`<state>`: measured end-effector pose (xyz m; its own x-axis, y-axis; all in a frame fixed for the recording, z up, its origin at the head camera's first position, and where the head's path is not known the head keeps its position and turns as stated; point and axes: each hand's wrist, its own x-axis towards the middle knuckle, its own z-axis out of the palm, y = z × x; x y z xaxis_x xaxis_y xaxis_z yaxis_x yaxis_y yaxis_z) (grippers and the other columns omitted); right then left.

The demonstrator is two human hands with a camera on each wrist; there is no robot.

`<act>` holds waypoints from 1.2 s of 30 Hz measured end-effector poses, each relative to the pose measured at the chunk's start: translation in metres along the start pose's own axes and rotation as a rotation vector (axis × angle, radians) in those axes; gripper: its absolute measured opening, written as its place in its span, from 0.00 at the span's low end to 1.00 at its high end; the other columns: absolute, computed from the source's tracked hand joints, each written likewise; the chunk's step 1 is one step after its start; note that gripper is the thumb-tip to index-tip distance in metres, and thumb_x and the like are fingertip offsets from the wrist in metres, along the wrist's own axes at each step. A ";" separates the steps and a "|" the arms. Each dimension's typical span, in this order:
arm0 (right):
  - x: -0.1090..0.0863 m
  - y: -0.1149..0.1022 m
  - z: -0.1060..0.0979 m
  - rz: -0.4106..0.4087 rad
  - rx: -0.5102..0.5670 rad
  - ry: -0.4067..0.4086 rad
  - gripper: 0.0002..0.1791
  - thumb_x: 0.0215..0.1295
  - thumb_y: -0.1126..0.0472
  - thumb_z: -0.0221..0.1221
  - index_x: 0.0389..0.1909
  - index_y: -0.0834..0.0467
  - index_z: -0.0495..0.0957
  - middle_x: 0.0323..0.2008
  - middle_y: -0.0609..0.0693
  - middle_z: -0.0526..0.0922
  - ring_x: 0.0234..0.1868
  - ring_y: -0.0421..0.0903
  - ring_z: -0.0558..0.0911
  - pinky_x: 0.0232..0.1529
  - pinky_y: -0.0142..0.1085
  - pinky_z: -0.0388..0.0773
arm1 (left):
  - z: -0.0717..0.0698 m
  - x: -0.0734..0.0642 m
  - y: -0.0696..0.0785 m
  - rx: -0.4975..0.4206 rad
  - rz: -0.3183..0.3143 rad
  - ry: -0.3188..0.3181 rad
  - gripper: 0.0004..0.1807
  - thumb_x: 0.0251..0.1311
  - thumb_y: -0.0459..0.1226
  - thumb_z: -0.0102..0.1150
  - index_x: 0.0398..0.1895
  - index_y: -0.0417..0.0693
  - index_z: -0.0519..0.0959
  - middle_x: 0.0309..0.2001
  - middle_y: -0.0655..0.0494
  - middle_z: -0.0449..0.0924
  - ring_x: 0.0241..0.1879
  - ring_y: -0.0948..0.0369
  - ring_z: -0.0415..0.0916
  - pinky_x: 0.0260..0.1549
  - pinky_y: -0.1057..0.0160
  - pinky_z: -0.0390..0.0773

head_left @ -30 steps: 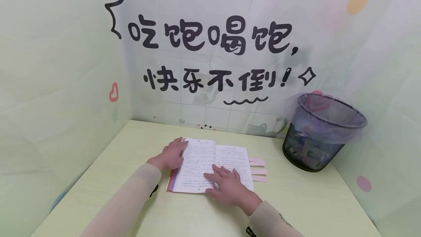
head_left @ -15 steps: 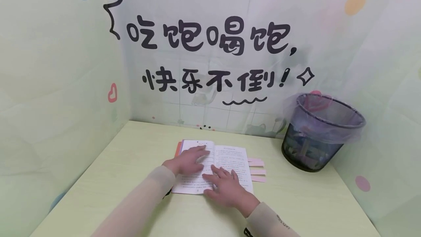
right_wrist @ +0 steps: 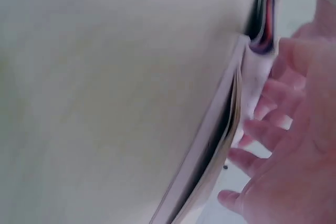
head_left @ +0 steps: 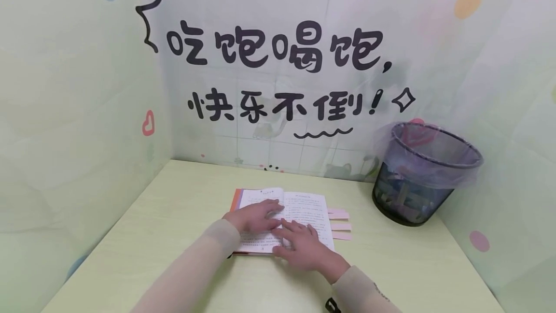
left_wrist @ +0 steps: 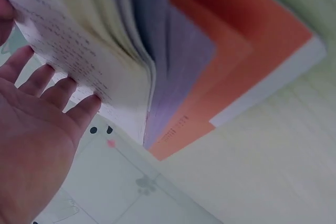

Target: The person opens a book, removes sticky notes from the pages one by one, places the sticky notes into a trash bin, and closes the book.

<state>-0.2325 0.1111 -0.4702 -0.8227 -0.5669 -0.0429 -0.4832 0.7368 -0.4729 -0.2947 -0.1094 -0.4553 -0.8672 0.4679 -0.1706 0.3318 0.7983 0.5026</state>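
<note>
- While the book (head_left: 306, 202) lies open on the table (head_left: 195, 182), both hands are on its pages.
- The left hand (head_left: 256, 216) is at nine o'clock from the book's middle. Its fingers are long and a bit apart, laid on the page, not grabbing it.
- The right hand (head_left: 306, 248) is near five o'clock, by the middle fold, with its fingers spread too. I can't tell how hard it pushes.
- Pink strips (head_left: 340, 214) stick out at three o'clock. A bin (head_left: 404, 202) stands at two o'clock, well apart.
- Opening the book looks done.
- Making the pages flat looks only part done, I think: the left wrist view shows them bending, with gaps near the purple sheet (left_wrist: 186, 61) and orange cover (left_wrist: 278, 40).
</note>
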 end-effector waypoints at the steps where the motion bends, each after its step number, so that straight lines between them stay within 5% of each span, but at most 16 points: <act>1: 0.000 0.002 -0.001 0.007 0.030 0.022 0.27 0.82 0.41 0.56 0.75 0.47 0.79 0.82 0.53 0.71 0.85 0.66 0.64 0.81 0.77 0.51 | 0.000 0.000 0.000 0.000 0.000 -0.004 0.33 0.81 0.56 0.55 0.83 0.58 0.71 0.88 0.53 0.60 0.88 0.50 0.54 0.87 0.44 0.58; 4: 0.002 0.010 -0.006 0.062 0.027 0.147 0.21 0.81 0.48 0.58 0.64 0.53 0.85 0.72 0.57 0.83 0.80 0.65 0.72 0.78 0.76 0.57 | 0.000 0.001 -0.001 -0.012 -0.005 -0.018 0.38 0.76 0.59 0.61 0.84 0.58 0.70 0.88 0.53 0.59 0.89 0.50 0.53 0.87 0.44 0.57; 8: 0.003 0.025 -0.012 0.272 -0.137 0.299 0.21 0.75 0.49 0.65 0.56 0.62 0.86 0.66 0.65 0.84 0.74 0.68 0.75 0.75 0.73 0.64 | 0.000 0.001 -0.001 -0.047 -0.031 -0.051 0.48 0.66 0.61 0.73 0.86 0.60 0.67 0.90 0.54 0.53 0.90 0.50 0.48 0.88 0.41 0.52; 11: 0.002 0.037 -0.017 0.454 -0.238 0.307 0.34 0.71 0.42 0.70 0.57 0.70 0.82 0.66 0.71 0.80 0.73 0.71 0.73 0.73 0.71 0.67 | 0.001 0.001 0.000 -0.066 -0.051 -0.070 0.54 0.61 0.61 0.77 0.87 0.61 0.65 0.91 0.56 0.50 0.91 0.50 0.44 0.88 0.40 0.49; 15: 0.001 0.049 -0.019 0.583 -0.267 0.275 0.45 0.67 0.35 0.72 0.57 0.75 0.79 0.58 0.73 0.78 0.66 0.71 0.74 0.69 0.68 0.70 | 0.001 0.000 0.002 -0.068 -0.061 -0.068 0.54 0.60 0.60 0.79 0.87 0.61 0.65 0.91 0.57 0.50 0.91 0.50 0.43 0.88 0.39 0.49; 29: 0.003 0.046 -0.016 0.584 -0.250 0.274 0.38 0.68 0.38 0.72 0.49 0.73 0.82 0.50 0.68 0.81 0.57 0.66 0.76 0.63 0.64 0.73 | 0.001 -0.001 0.003 -0.054 -0.026 -0.069 0.53 0.62 0.59 0.78 0.87 0.56 0.65 0.91 0.53 0.50 0.91 0.47 0.43 0.88 0.40 0.50; 36: 0.001 0.036 -0.016 0.572 -0.304 0.264 0.41 0.72 0.39 0.70 0.56 0.78 0.80 0.54 0.69 0.81 0.62 0.67 0.77 0.67 0.63 0.74 | 0.001 -0.001 0.004 -0.056 -0.030 -0.062 0.53 0.62 0.58 0.78 0.87 0.56 0.65 0.91 0.53 0.50 0.91 0.47 0.43 0.88 0.40 0.50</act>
<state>-0.2555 0.1429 -0.4736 -0.9995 0.0209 0.0217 0.0169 0.9851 -0.1712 -0.2918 -0.1064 -0.4536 -0.8511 0.4681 -0.2378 0.2833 0.7907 0.5427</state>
